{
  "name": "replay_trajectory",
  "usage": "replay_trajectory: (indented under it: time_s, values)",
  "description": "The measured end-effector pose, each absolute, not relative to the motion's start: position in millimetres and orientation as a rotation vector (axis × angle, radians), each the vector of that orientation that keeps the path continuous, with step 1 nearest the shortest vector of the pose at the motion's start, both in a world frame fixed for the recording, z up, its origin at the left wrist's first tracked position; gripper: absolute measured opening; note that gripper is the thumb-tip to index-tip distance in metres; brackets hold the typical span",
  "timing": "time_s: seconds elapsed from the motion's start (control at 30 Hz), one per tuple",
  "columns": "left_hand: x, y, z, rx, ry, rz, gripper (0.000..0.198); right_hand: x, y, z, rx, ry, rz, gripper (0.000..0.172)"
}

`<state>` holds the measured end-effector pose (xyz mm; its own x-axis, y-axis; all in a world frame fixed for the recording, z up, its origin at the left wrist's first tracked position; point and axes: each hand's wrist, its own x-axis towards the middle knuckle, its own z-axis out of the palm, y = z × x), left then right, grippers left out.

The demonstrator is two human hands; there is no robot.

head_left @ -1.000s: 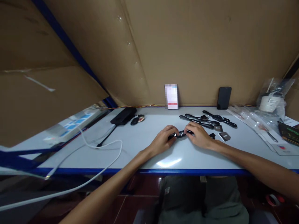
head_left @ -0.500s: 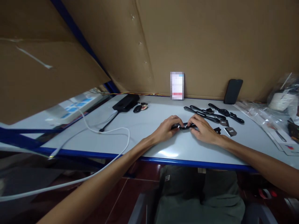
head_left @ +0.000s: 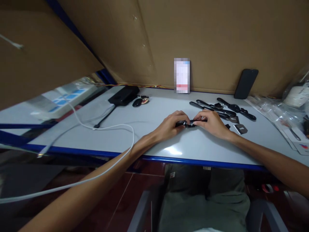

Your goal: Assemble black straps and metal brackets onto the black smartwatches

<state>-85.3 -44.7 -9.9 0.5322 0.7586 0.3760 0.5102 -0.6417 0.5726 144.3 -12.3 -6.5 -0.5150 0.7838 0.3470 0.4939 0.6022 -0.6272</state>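
Observation:
Between my hands, low over the table, is a black spokeshave (head_left: 190, 125) with a bright metal part at its middle. My left hand (head_left: 171, 125) is closed round its left handle, fingertips by the middle. From the other side my right hand (head_left: 212, 123) grips the right handle, thumb and fingers pinched near the centre; what lies under the fingertips is hidden. Just beyond my right hand lie several more black spokeshaves (head_left: 236, 108). A slotted steel blade (head_left: 240, 129) rests to its right, with another blade (head_left: 233, 119) behind and a small black piece (head_left: 227, 126) partly covered.
Two phones lean on the cardboard wall, one lit (head_left: 182, 75), one dark (head_left: 246, 83). A black box (head_left: 124, 95) with a cable and a key fob (head_left: 137, 102) sit at left. A white cable (head_left: 132, 137) crosses my left forearm. Plastic packages (head_left: 277, 119) lie at right.
The view has tilted down, so the table appears higher. My right thumb and fingers have shifted slightly towards the spokeshave's middle. My left hand keeps its hold.

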Motion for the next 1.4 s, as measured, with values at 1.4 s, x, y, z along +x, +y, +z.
replay_trajectory:
  time_s: [1.4]
  values:
    - [-83.7,-39.0,-2.3,2.384,0.974,0.737,0.027,150.7,2.9,-0.3,-1.033,-1.7,1.427,0.05]
